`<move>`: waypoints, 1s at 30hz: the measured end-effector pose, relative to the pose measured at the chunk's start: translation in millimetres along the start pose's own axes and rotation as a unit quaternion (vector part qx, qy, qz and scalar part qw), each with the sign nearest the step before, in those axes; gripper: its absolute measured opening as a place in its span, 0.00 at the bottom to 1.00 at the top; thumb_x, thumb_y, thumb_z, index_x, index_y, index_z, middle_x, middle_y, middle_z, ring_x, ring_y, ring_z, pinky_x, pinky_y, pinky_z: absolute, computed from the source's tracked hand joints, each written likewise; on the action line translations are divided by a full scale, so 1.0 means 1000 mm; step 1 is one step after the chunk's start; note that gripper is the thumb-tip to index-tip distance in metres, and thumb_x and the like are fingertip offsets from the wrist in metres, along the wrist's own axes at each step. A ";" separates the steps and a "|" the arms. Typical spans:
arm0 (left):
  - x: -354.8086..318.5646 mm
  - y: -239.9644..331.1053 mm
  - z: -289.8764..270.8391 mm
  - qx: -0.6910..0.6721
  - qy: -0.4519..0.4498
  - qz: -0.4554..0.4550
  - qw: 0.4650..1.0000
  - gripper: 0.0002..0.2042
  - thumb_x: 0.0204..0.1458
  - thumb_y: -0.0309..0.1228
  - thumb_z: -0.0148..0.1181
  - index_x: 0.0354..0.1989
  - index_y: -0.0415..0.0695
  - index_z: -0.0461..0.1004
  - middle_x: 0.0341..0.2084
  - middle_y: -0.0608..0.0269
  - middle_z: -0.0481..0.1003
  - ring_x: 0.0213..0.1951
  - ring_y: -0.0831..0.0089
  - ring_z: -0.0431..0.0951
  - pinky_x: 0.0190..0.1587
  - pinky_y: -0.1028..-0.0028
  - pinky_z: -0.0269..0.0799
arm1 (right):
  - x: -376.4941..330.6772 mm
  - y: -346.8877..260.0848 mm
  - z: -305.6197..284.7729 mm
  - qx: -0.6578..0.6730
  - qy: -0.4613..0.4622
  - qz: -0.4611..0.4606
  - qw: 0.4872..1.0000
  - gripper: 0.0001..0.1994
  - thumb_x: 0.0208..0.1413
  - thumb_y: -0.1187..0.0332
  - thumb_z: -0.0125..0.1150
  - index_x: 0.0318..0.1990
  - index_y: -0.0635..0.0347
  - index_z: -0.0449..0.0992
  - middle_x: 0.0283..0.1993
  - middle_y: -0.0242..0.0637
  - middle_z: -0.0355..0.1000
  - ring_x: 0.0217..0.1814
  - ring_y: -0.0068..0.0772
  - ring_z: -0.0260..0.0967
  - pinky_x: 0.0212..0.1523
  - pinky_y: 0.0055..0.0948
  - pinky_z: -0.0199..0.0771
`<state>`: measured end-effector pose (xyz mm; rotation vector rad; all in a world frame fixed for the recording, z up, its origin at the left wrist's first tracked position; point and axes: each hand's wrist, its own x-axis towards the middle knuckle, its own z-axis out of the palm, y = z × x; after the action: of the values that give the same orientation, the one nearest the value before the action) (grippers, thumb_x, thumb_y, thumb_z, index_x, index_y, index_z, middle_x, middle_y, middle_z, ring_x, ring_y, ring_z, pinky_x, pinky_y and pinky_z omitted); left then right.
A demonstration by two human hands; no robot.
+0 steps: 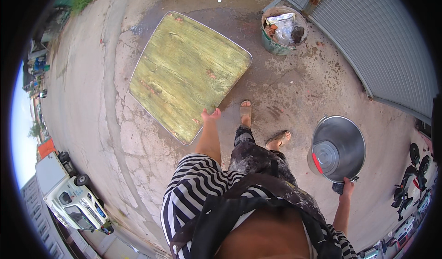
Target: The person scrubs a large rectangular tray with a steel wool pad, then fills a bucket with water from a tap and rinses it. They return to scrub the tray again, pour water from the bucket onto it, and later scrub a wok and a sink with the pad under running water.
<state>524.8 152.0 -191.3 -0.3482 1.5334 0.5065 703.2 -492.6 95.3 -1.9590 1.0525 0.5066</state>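
Note:
My left hand (210, 116) grips the near edge of a square table top (186, 72) with a worn green-yellow wood pattern and a metal rim. The top spreads out ahead of me over the concrete ground. My right hand (346, 186) holds a large shiny metal pot (338, 148) by its rim handle at my right side. The pot hangs tilted, and a round lid with a red part (322, 157) lies inside it. My sandalled feet (262, 128) stand just behind the table top.
A green bucket (282, 29) full of rubbish stands by a grey corrugated shutter wall (368, 42) at the upper right. Parked motorbikes (412, 180) are at the far right. A white truck (69, 194) sits at the lower left. The concrete is cracked and partly wet.

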 end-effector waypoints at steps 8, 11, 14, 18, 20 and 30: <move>-0.099 -0.110 -0.032 0.409 -0.181 0.039 0.894 0.19 0.55 0.36 0.42 0.53 0.40 0.56 0.48 0.54 0.66 0.47 0.62 0.69 0.46 0.63 0.67 | 0.015 0.118 -0.120 0.100 0.106 0.024 0.989 0.17 0.42 0.70 0.54 0.42 0.68 0.69 0.37 0.37 0.71 0.36 0.30 0.68 0.38 0.29 0.67; -0.144 -0.145 -0.058 0.540 -0.171 0.035 0.823 0.19 0.55 0.35 0.44 0.52 0.38 0.58 0.50 0.54 0.65 0.49 0.61 0.68 0.49 0.63 0.65 | 0.015 0.155 -0.149 0.090 0.146 -0.001 0.985 0.15 0.40 0.69 0.53 0.38 0.68 0.71 0.34 0.36 0.70 0.33 0.28 0.65 0.37 0.28 0.64; -0.160 -0.168 -0.090 0.616 -0.150 0.030 0.772 0.19 0.55 0.37 0.44 0.51 0.37 0.59 0.48 0.54 0.66 0.47 0.61 0.69 0.47 0.65 0.66 | 0.019 0.180 -0.169 0.112 0.214 0.016 0.970 0.15 0.39 0.69 0.53 0.36 0.69 0.72 0.32 0.37 0.71 0.34 0.29 0.65 0.38 0.29 0.64; -0.162 -0.166 -0.113 0.699 -0.109 0.031 0.706 0.17 0.54 0.36 0.44 0.45 0.35 0.64 0.39 0.53 0.72 0.38 0.63 0.74 0.37 0.67 0.70 | 0.047 0.223 -0.187 0.068 0.252 0.038 0.965 0.19 0.40 0.66 0.53 0.39 0.72 0.72 0.36 0.51 0.72 0.38 0.40 0.69 0.42 0.33 0.65; -0.175 -0.174 -0.123 0.698 -0.115 0.059 0.704 0.15 0.54 0.34 0.43 0.43 0.36 0.67 0.35 0.55 0.74 0.35 0.63 0.75 0.34 0.68 0.70 | 0.055 0.208 -0.205 0.025 0.249 0.063 0.966 0.20 0.39 0.64 0.53 0.37 0.72 0.72 0.36 0.55 0.71 0.39 0.48 0.69 0.42 0.37 0.65; -0.172 -0.321 -0.007 0.732 -0.063 0.165 0.658 0.15 0.51 0.32 0.47 0.46 0.39 0.63 0.39 0.57 0.69 0.40 0.66 0.71 0.40 0.67 0.67 | 0.134 0.147 -0.283 0.283 0.253 0.066 0.923 0.12 0.42 0.68 0.53 0.30 0.69 0.73 0.25 0.37 0.71 0.27 0.28 0.65 0.31 0.28 0.64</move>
<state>690.6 -140.8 -52.1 1.2250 1.4041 -0.5399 647.8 -833.7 96.7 -1.5214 1.4614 -0.2490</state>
